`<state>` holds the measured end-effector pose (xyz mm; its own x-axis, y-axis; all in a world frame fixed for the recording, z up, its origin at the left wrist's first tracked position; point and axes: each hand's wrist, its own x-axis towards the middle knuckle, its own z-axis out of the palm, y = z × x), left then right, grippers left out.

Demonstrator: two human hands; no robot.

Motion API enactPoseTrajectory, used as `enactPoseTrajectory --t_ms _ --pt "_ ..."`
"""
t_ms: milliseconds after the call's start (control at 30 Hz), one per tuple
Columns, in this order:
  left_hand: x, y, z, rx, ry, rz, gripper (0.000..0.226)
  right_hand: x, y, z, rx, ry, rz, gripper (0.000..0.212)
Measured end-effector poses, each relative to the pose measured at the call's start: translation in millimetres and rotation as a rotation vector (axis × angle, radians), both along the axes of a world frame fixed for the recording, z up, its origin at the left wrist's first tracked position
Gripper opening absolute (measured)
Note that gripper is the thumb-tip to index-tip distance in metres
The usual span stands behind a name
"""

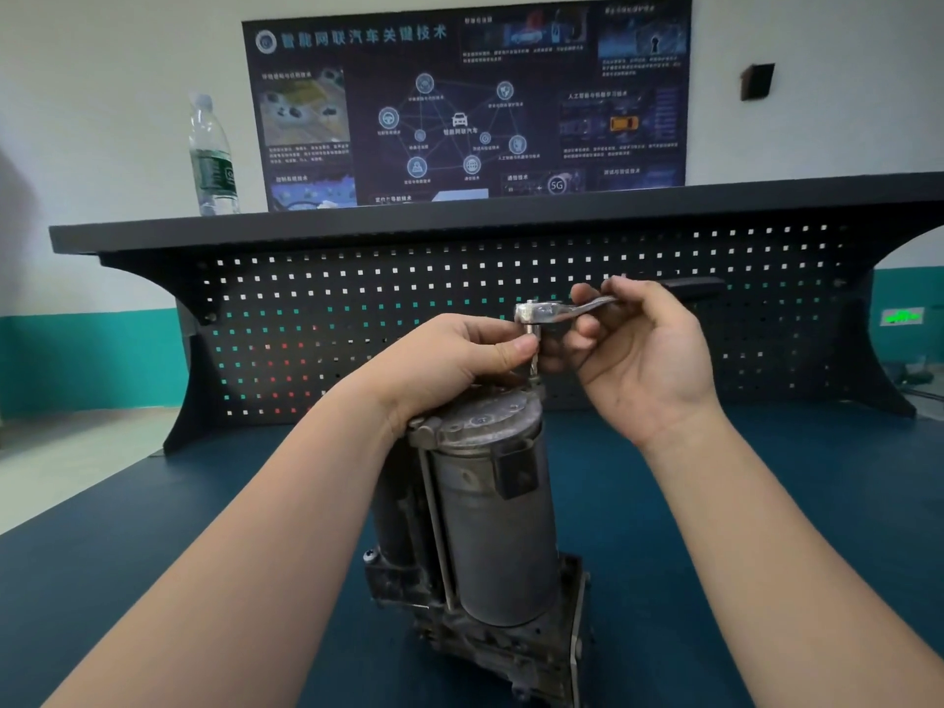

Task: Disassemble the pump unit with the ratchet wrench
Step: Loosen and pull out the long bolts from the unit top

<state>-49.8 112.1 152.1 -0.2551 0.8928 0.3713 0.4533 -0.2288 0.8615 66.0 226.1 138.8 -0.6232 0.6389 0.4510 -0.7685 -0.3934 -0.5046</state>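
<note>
Hands (pixel 449 360) (pixel 643 350) grip ratchet wrench (pixel 549 313) above pump unit (pixel 490 513) (upright, mid-bench).

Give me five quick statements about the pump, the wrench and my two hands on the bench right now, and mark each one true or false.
1. The pump unit stands upright on the blue bench top. True.
2. The ratchet wrench lies flat on the bench. False: it is held above the pump's top, its handle in the right hand.
3. The left hand pinches the socket extension below the ratchet head. True.
4. A water bottle stands on the shelf above the pegboard. True.
5. The right hand rests on the pump body. False: it is raised, gripping the wrench handle.
</note>
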Motion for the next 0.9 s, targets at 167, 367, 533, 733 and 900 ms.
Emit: enactPoseTrajectory --t_ms 167,367,533,733,900 --pt "-0.6 0.1 -0.7 0.001 0.01 0.003 0.015 -9.0 -10.2 -6.8 0.074 0.086 -0.318 0.018" --pt "0.0 -3.4 -1.0 0.05 0.099 0.005 0.026 -8.7 -22.7 -24.1 1.198 0.377 -1.131 0.019" --pt "-0.7 -2.9 -0.7 0.01 0.038 -0.018 0.016 -6.6 -18.4 -16.7 0.804 0.269 -0.879 0.011" --pt "-0.7 -2.4 -1.1 0.011 0.029 -0.001 0.018 -6.6 -1.3 -5.4 -0.018 0.098 -0.057 0.026" --pt "-2.2 0.8 -1.0 0.013 0.029 0.001 0.016 -12.4 -2.3 -4.6 -0.012 0.058 -0.159 0.026"
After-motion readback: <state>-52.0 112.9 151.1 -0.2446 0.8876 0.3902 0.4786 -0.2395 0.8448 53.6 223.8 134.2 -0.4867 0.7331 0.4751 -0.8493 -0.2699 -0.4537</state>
